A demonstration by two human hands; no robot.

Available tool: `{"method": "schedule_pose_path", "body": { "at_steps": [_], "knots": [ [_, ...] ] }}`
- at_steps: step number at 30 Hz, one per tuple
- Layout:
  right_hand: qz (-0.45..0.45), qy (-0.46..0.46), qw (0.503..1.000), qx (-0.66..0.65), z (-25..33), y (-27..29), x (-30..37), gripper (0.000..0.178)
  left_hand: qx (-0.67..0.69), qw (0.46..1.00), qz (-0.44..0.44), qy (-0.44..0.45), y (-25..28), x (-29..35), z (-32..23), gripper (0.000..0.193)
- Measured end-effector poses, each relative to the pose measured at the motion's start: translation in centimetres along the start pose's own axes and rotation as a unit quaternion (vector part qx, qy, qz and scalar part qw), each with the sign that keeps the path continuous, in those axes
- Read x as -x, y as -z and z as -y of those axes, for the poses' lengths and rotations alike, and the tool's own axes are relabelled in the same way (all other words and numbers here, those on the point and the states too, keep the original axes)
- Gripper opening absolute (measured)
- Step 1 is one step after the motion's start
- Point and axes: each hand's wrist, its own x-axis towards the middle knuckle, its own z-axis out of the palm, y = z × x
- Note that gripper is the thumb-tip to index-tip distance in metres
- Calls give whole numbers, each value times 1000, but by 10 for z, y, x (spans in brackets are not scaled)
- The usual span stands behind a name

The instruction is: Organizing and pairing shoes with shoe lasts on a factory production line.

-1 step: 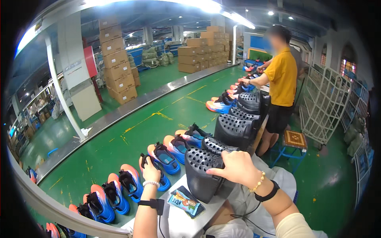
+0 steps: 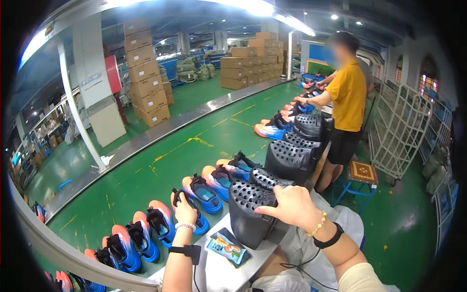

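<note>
A blue and orange sneaker [image 2: 199, 220] with a black collar stands at the table's edge, under my left hand [image 2: 185, 210]. My left fingers close on its black upper part near the opening. My right hand [image 2: 294, 207] grips the rear edge of a black perforated block [image 2: 250, 214], shaped like a large shoe toe. The thumb lies along its side, while the other fingers are partly hidden behind it. A second perforated block [image 2: 267, 178] adjoins it on the far side. Between my forearms, a blue printed packet [image 2: 225, 246] lies on a dark flat object on the white tabletop [image 2: 214, 277].
More sneakers [image 2: 143, 241] line the green belt [image 2: 170, 170] to the left and ahead. Further black perforated blocks [image 2: 289, 160] stand beyond. A co-worker in a yellow shirt [image 2: 348, 92] handles shoes there. At right are a blue-legged stool [image 2: 362, 175] and white wire carts [image 2: 399, 129].
</note>
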Motion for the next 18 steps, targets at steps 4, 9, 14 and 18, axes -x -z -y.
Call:
{"method": "schedule_pose_path", "body": {
  "at_steps": [4,9,14,18],
  "knots": [
    [-60,8,996,-58,-9,-12,-2,71,62,998,-6,22,7,9,8,81],
    [-60,18,997,-37,-7,-9,-5,72,281,958,-50,-26,13,35,24,40],
    [-97,-12,995,-2,-6,6,-1,68,398,898,-185,26,13,84,43,29],
    [-131,-7,990,-60,47,61,-8,68,542,815,-182,88,-23,101,92,35]
  ]
}}
